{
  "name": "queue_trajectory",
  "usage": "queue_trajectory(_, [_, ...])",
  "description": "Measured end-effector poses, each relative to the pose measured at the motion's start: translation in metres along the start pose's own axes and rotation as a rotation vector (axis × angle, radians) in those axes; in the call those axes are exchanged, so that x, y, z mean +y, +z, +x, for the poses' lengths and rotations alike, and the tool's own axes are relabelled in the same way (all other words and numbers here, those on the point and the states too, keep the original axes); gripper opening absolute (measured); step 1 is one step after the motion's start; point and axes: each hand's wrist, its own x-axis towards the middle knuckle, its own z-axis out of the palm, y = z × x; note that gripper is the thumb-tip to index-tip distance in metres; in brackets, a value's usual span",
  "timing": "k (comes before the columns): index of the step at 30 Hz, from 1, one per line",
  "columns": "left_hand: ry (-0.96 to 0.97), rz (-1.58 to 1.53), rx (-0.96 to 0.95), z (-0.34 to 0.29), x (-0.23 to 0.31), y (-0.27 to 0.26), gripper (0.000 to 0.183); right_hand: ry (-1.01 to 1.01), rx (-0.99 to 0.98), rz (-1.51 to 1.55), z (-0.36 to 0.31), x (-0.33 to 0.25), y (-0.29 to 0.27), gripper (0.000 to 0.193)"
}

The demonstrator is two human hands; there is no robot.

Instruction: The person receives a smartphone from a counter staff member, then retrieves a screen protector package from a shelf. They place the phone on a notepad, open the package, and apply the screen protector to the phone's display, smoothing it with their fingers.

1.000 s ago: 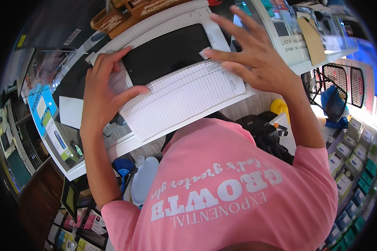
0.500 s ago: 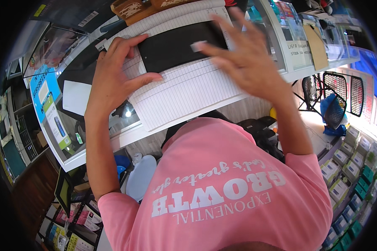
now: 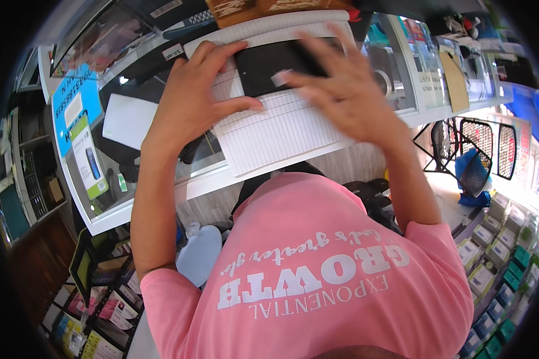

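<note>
Blue sign [image 3: 78, 113] left; hands [image 3: 188, 107] on ledger [image 3: 281, 128].

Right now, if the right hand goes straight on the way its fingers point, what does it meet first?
Probably the black flat device lying on the lined ledger. The right hand is blurred and its fingers point up-left at it; whether they already touch it is unclear.
</note>
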Motion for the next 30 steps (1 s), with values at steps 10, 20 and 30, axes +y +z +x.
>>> queue_trajectory(10, [0.058, 0.059, 0.04, -0.008, -0.009, 0.0, 0.098, 0.064, -0.034, -0.059, -0.007, 0.002, -0.014, 0.034])
queue_trajectory(20, [0.132, 0.059, 0.062, -0.007, -0.014, 0.003, 0.093, 0.111, 0.027, -0.164, 0.002, -0.029, -0.004, 0.032])
queue_trajectory(30, [0.089, 0.061, 0.092, -0.006, -0.008, 0.007, 0.086, 0.1, 0.052, -0.075, 0.009, -0.036, 0.009, 0.031])
